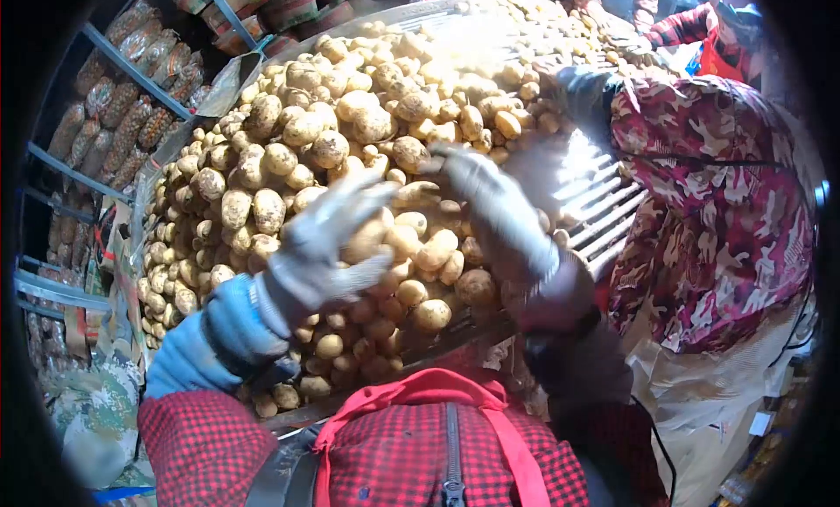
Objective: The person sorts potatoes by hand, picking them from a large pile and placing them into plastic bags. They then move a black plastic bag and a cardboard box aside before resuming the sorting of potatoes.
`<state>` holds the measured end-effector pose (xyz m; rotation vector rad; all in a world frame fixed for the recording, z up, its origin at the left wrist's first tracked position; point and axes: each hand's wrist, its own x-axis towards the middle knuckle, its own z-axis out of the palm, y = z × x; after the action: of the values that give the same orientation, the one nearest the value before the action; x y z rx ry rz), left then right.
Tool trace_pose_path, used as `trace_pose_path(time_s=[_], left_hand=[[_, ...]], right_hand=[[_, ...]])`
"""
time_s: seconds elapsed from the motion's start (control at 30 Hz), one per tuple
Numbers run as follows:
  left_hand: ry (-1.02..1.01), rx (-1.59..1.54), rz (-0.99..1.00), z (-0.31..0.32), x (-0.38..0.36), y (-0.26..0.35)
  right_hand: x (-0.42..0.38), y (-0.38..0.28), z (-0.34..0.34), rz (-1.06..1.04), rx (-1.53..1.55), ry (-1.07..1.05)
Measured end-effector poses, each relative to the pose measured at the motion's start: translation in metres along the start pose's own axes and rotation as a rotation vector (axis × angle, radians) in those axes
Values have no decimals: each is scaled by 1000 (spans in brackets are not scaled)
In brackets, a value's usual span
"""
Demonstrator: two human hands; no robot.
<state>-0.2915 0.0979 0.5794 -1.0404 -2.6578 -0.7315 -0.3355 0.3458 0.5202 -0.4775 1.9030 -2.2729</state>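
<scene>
My left hand, in a grey work glove, reaches over a large heap of potatoes. Its thumb and fingers are spread around a blurred potato. To the right, my right hand, gloved the same way and smeared by motion, stretches its fingers over the heap with no potato visible in them. Between the hands lie several loose yellow potatoes, some with soil on the skin. The palm side of my right hand is hidden.
A slatted metal rack shows beside the heap on the right. Close by there stands a person in a camouflage jacket; another person's checked sleeve appears farther back. Filled net bags are stacked behind blue bars on the left.
</scene>
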Motion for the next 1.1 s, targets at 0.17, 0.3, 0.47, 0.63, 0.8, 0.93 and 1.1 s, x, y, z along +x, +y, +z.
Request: trace_pose_path(time_s=[0.17, 0.3, 0.47, 0.63, 0.8, 0.93, 1.1], left_hand=[[61, 370, -199, -48, -72, -27], [-1, 443, -277, -51, -102, -42], [77, 337, -191, -50, -90, -65], [114, 240, -198, -52, -94, -77], [152, 196, -201, -48, -94, -83], [174, 205, -225, -47, -96, -79], [258, 176, -209, -42, -94, -80]], right_hand=[[145, 33, -51, -26, 309, 273], [257, 69, -89, -70, -634, 187], [352, 137, -105, -31, -1354, -102], [412, 187, -120, -15, -1579, -255], [423, 160, -103, 154, -1704, -294], [420, 155, -160, 64, -1504, -512], [380, 136, -172, 20, -1314, -578]])
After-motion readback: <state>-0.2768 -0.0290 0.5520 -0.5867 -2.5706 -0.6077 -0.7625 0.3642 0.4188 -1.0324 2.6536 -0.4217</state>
